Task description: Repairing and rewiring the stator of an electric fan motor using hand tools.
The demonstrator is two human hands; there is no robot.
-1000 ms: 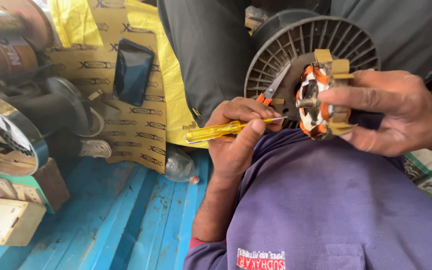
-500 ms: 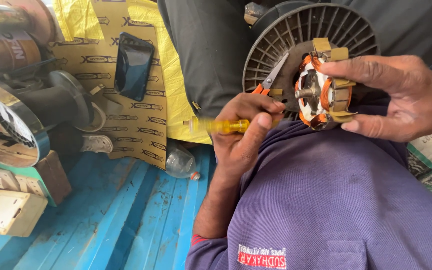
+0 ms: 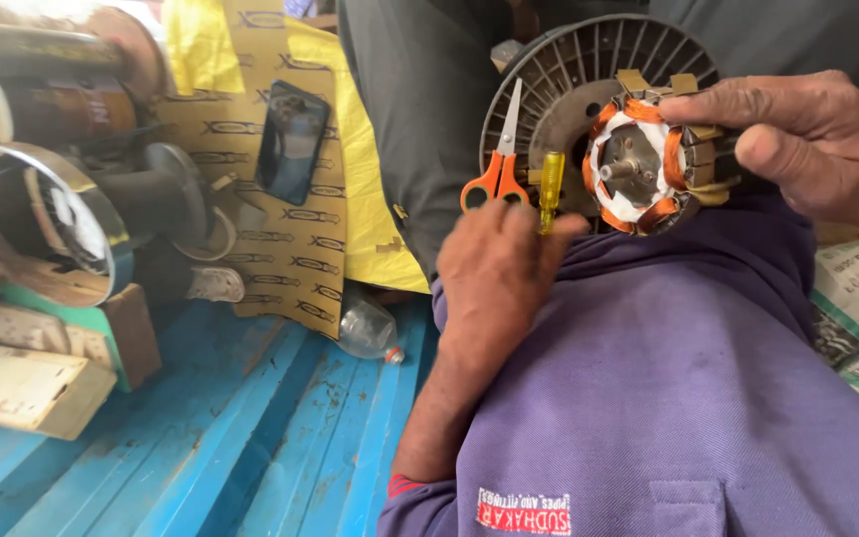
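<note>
The left hand (image 3: 499,273), raised knuckles-up, is gripping a yellow screwdriver (image 3: 550,191) and orange-handled scissors (image 3: 498,164). The right hand's (image 3: 807,139) fingers are pinching a copper-wound stator (image 3: 640,165).

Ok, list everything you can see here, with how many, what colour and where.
motor stator: one, copper-orange windings with white insulation, upper right, held by the right hand
wire spool: one, grey, behind the stator
scissors: one pair, orange handles, in the left hand
screwdriver: one, yellow handle, in the left hand
phone: one, black, on the yellow sheet
yellow sheet: one, upper centre
plastic bottle: one, clear, on the blue floor
blue floor: lower left
wooden blocks: several, pale, left edge
purple shirt: one, lower right
left hand: centre
right hand: upper right
</note>
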